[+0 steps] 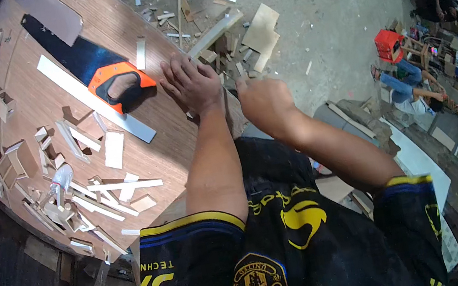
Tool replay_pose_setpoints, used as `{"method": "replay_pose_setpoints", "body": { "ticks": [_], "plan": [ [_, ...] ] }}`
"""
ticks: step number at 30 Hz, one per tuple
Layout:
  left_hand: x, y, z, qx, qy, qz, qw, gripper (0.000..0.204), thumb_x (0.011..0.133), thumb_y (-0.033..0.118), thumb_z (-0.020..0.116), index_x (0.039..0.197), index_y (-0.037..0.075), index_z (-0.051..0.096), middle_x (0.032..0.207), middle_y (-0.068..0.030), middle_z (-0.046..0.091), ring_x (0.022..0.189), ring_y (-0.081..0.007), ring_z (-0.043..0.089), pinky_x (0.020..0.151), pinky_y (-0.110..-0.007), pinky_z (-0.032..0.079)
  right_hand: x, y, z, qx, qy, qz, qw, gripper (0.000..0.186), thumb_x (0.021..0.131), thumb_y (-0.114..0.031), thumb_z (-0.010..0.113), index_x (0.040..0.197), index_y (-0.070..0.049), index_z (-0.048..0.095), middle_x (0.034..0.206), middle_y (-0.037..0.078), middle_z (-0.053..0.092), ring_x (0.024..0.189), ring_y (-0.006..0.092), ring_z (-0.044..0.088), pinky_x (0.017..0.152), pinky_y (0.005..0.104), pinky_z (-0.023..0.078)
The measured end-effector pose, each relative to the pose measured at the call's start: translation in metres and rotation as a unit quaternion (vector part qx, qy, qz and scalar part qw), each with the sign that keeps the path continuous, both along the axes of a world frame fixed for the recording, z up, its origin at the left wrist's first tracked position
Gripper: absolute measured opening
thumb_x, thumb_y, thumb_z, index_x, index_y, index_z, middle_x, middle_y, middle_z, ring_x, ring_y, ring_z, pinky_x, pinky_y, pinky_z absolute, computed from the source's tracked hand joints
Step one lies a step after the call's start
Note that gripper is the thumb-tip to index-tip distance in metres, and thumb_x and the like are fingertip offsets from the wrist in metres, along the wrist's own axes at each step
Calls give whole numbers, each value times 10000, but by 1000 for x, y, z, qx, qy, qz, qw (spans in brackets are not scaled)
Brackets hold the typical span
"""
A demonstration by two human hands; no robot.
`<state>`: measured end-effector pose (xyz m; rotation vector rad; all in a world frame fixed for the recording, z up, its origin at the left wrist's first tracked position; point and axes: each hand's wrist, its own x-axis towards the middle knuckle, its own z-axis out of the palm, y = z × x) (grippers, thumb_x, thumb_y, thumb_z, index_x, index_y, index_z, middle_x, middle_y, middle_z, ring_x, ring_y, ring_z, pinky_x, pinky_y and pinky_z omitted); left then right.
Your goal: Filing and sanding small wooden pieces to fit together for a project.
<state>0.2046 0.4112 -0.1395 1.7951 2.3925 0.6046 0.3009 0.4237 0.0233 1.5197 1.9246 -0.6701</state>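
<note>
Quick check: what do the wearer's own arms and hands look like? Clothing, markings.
Left grip and right grip: ungloved human hands. Forearms bare, no wristwear visible. Left sleeve and right sleeve: short, black, yellow hem, blue stripes beside it; angular yellow mark on the left.

This looks like a woodworking workshop. A handsaw (77,56) with an orange handle lies on a wood-grain surface (127,27), beside a long pale strip (80,90). Small cut pieces (114,149) and little box-like assemblies (14,159) crowd the near left part. Past the edge, scraps litter a grey, concrete-looking floor (334,12), with a jagged-edged panel (262,30) among them. A larger white board (420,157) lies to the right. Further off, a red crate (388,44) stands near two other people (437,2) amid jumbled materials, their details too small to read.
</note>
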Motion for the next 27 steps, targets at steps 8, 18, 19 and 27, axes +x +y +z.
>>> {"method": "replay_pose_setpoints", "body": {
  "ticks": [8, 18, 19, 27],
  "plan": [
    [-1, 2, -5, 13, -8, -1, 1000, 420, 776, 184, 599, 1184, 94, 557, 1357, -94, 489, 1380, -373, 357, 1129, -594, 196, 7, 6, 6, 24, 35, 61, 997, 276, 939, -151, 460, 1137, -75, 637, 746, 131, 697, 668, 308, 703, 540, 428, 545],
    [-6, 4, -11, -15, -8, 18, 1000, 434, 793, 225, 590, 1209, 108, 552, 1401, -99, 475, 1393, -354, 336, 1127, -584, 195, 3, 6, 6, 42, 26, 22, 999, 329, 896, -154, 491, 1177, -36, 614, 736, 137, 694, 661, 304, 702, 547, 419, 550],
    [0, 0, -6, -23, -15, 11, 1000, 434, 793, 225, 590, 1209, 108, 552, 1401, -99, 475, 1393, -354, 336, 1127, -584, 195, 7, -2, -2, 35, 18, 16, 999, 329, 896, -154, 491, 1177, -36, 614, 736, 137, 694, 661, 304, 702, 547, 419, 550],
    [-3, 5, -6, 19, -5, 1, 1000, 414, 789, 201, 602, 1190, 108, 561, 1386, -89, 487, 1377, -362, 363, 1120, -587, 219, 13, 5, 3, 12, 30, -9, 999, 275, 912, -148, 468, 1117, -65, 632, 773, 162, 690, 691, 337, 696, 574, 453, 546]
  ]
}}
